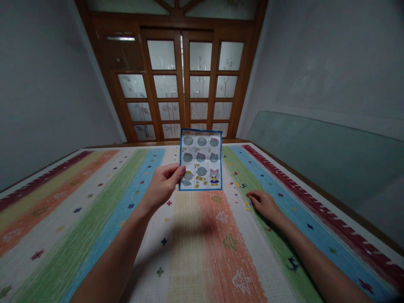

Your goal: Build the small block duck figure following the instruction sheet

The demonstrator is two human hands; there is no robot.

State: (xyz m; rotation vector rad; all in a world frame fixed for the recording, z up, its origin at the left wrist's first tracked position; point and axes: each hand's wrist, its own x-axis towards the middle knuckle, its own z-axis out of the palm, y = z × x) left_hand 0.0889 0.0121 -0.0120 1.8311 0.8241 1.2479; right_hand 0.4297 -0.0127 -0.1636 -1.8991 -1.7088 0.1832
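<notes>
My left hand holds up a building-brick instruction sheet by its lower left edge, thumb in front. The sheet has a blue border, rows of grey assembly pictures and a finished cartoon figure at the lower right. My right hand rests low over the table with thumb and forefinger pinched together. A speck of yellow shows at those fingertips, too small to name. Tiny yellow bricks lie just beside the fingers, and a few more small yellow and purple pieces are scattered a little farther back.
A striped, patterned cloth covers the table; its printed shapes lie close to the small pieces. Wooden doors with glass panes stand beyond the far edge. A pale green panel leans along the right wall.
</notes>
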